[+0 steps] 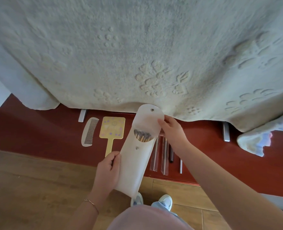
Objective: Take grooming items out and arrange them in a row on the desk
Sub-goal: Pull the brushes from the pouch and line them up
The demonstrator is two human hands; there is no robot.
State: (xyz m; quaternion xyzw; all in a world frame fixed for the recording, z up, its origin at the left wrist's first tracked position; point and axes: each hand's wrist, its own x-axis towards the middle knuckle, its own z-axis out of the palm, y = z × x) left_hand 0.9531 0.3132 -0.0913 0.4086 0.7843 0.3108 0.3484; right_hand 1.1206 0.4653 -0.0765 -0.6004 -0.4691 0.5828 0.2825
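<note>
Head view, looking down. A white pouch [135, 151] with its snap flap folded open is held upright-tilted above the near edge of the red-brown tabletop [37, 135]. The left hand [108, 170] grips the pouch's lower left side, fingers curled round its edge; a thin bracelet [91, 203] sits on that wrist. The right hand [172, 128] pinches the right edge of the pouch at its mouth, thumb on the flap; its remaining fingers are hidden behind the pouch.

In the mouth, the tips of a bundle of brushes [143, 136] show, with pale wooden handles and dark ends; their number and full length are concealed inside the pouch.

On the tabletop to the left lie a white comb [89, 131] and, just beside it, a yellow hand mirror [111, 130], whose handle end is covered by the left hand and pouch. Behind the pouch and right forearm lie several slender items [164, 155], some in clear sleeves; they are partly hidden and cannot be identified.

A pale embossed blanket [137, 55] drapes over the far part of the tabletop, covering whatever stands there; two metal brackets [82, 115] protrude beneath its hem. Shoes [166, 200] and wooden floor [29, 180] appear below, the image edge cutting off the person's torso.
</note>
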